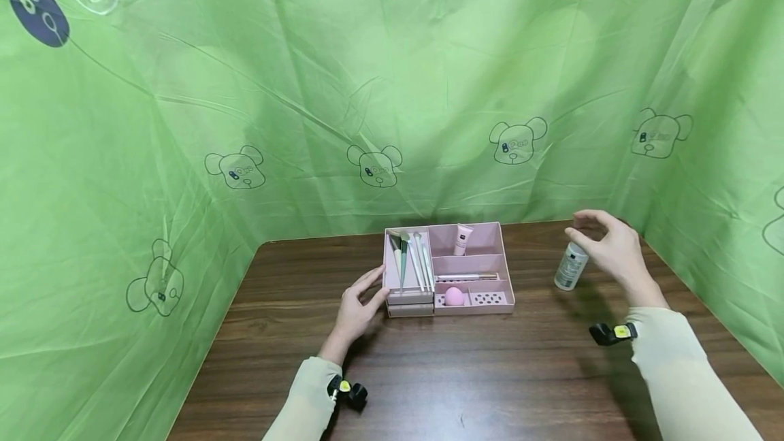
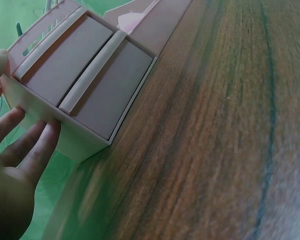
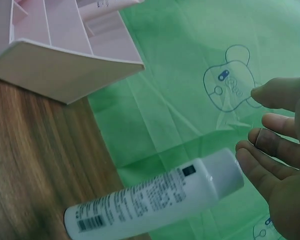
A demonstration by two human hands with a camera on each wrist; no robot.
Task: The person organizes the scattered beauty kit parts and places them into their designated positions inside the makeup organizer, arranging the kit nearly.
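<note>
A pink desktop organizer (image 1: 484, 240) stands at the back middle of the table, with two small drawers (image 2: 65, 50) at its front left. My left hand (image 1: 355, 308) rests its extended fingers against the organizer's left side, thumb near the front corner. Off to the right, a white bottle (image 1: 570, 267) with a printed label stands on the table. My right hand (image 1: 612, 254) hovers over its cap (image 3: 225, 172), fingers loosely bent. In the right wrist view, the fingertips are close beside the cap, and whether they touch it is unclear.
Inside the organizer are several makeup brushes (image 1: 419, 260), a pink tube (image 1: 462, 240), a slim pen-like item (image 1: 465, 277) and a round pink sponge (image 1: 454, 297). Green printed cloth (image 1: 441, 121) hangs behind and beside the wooden table (image 1: 478, 373).
</note>
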